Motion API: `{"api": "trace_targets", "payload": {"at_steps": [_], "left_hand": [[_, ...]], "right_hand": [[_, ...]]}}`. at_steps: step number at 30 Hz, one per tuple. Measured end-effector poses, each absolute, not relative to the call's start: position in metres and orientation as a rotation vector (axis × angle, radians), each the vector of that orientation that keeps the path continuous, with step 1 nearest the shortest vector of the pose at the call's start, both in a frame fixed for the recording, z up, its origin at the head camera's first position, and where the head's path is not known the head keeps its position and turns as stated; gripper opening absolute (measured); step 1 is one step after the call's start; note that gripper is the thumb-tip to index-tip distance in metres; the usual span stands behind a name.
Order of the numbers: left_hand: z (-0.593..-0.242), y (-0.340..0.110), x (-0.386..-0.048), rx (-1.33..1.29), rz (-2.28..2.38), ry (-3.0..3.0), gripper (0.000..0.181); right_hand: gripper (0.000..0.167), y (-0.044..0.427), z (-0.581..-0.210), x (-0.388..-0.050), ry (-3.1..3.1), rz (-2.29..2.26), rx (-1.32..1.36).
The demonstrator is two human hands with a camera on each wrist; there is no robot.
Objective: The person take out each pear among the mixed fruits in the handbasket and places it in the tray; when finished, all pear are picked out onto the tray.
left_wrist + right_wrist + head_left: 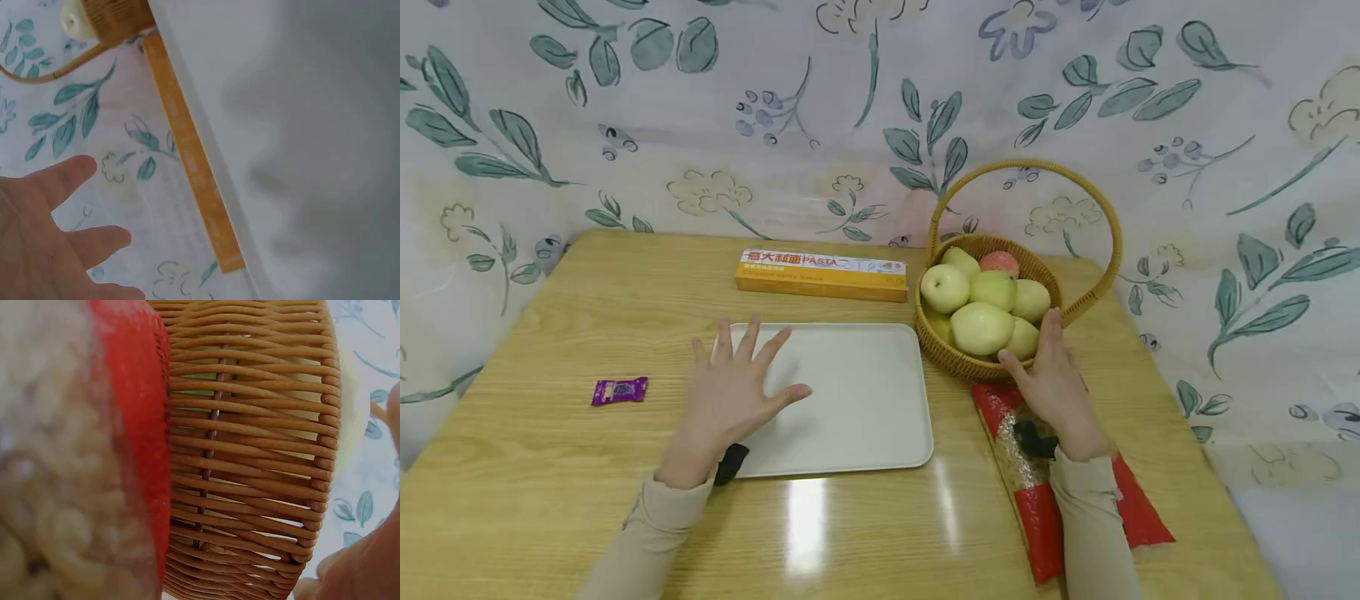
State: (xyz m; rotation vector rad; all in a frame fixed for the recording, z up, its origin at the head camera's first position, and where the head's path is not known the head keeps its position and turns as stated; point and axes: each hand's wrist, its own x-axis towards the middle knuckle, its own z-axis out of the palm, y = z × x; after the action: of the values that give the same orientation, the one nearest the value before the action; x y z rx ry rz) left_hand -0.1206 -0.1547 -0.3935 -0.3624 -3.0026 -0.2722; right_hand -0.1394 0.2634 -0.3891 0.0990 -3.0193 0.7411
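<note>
Round tan wicker basket: right of centre in the head view, pale green fruit heaped inside.
My right hand: fingers nearly straight, thumb apart, gripping nothing; by the basket's front rim, contact unclear.
My left hand: fingers spread wide, holding nothing, over the white rectangular tray, mid-frame.
Progress: I'd judge little done; the handling itself is left.

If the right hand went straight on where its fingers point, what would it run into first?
Most likely the wicker basket, around its near right side. In the head view the right hand overlaps that edge, so the remaining gap, or whether they already touch, is unclear.
</note>
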Motion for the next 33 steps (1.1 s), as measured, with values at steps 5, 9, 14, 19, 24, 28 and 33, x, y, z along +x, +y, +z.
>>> {"api": "trace_targets", "payload": {"at_steps": [5,9,14,19,24,28,33], "left_hand": [[-0.385,-0.121,-0.130,-0.502,-0.517,-3.026,0.088],[-0.372,-0.086,-0.140,-0.623,-0.725,-2.971,0.096],[-0.361,-0.044,-0.151,-0.774,-0.920,-2.849,0.112],[-0.357,-0.013,-0.162,-0.863,-0.991,-2.822,0.095],[-0.350,0.013,-0.173,-0.871,-1.062,-2.840,0.076],[-0.347,0.032,-0.183,-0.912,-1.069,-2.866,0.073],[-0.347,0.052,-0.190,-0.955,-1.055,-2.917,0.072]], "right_hand": [[0.099,0.266,-0.388,-0.139,-3.059,0.762,0.068],[0.099,0.268,-0.389,-0.140,-3.070,0.775,0.051],[0.103,0.269,-0.391,-0.142,-3.070,0.797,0.082],[0.108,0.267,-0.393,-0.142,-3.090,0.814,0.094],[0.108,0.268,-0.393,-0.142,-3.078,0.828,0.109],[0.107,0.268,-0.392,-0.143,-3.079,0.828,0.114],[0.106,0.267,-0.393,-0.144,-3.095,0.838,0.108]]}}
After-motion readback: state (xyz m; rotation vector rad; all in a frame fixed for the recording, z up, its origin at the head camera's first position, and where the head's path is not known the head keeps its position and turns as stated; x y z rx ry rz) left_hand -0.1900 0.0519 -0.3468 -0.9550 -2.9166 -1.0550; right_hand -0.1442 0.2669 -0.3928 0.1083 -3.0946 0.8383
